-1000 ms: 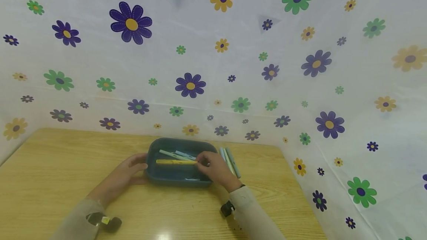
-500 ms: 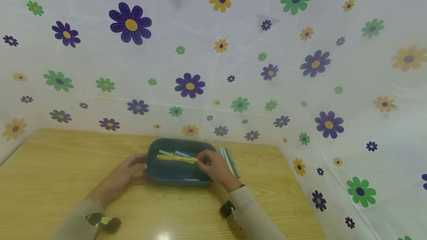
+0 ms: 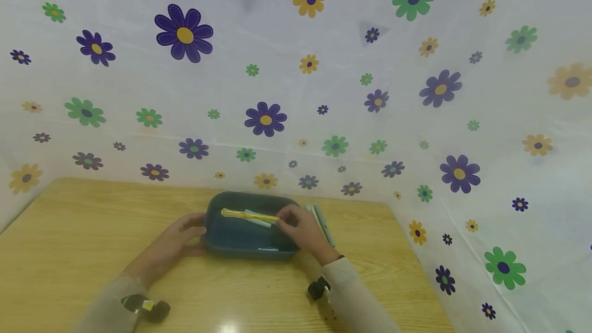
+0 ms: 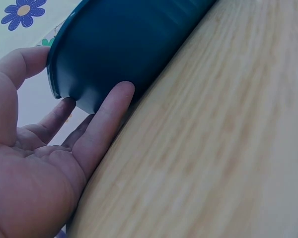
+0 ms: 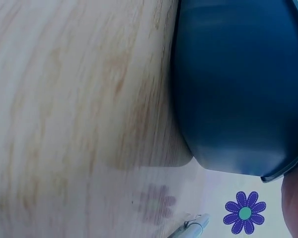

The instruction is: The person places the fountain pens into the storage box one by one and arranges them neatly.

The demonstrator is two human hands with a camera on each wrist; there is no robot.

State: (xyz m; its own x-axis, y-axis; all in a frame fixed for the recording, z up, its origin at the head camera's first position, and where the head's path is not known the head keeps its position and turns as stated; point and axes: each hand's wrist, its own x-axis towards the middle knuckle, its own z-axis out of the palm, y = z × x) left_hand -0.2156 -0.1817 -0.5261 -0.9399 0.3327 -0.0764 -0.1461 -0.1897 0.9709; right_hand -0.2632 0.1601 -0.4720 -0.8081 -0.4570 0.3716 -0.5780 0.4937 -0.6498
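Note:
A dark blue plastic bin (image 3: 240, 254) sits on the table near the back wall. My right hand (image 3: 306, 233) pinches the right end of a yellow pen (image 3: 240, 214) above the bin's interior. Beneath it, pale green and light blue pens (image 3: 260, 222) lie inside, partly covered by the yellow one. Another clear or pale piece (image 3: 268, 249) lies along the bin's near inner side. At the bin's left end, my left hand (image 3: 180, 235) touches the wall and rim with extended fingers (image 4: 111, 106). The right wrist view catches only a sliver of that hand beside the rim.
Several pastel pens (image 3: 326, 226) lie on the table just right of the bin, partly behind my right hand. The wooden table (image 3: 231, 292) meets a flower-printed white sheet (image 3: 277, 81) at the back and right.
The yellow pen has moved toward the bin's back side and now slants, its left end higher in view. My right hand has shifted slightly up with it. My left hand stays on the bin.

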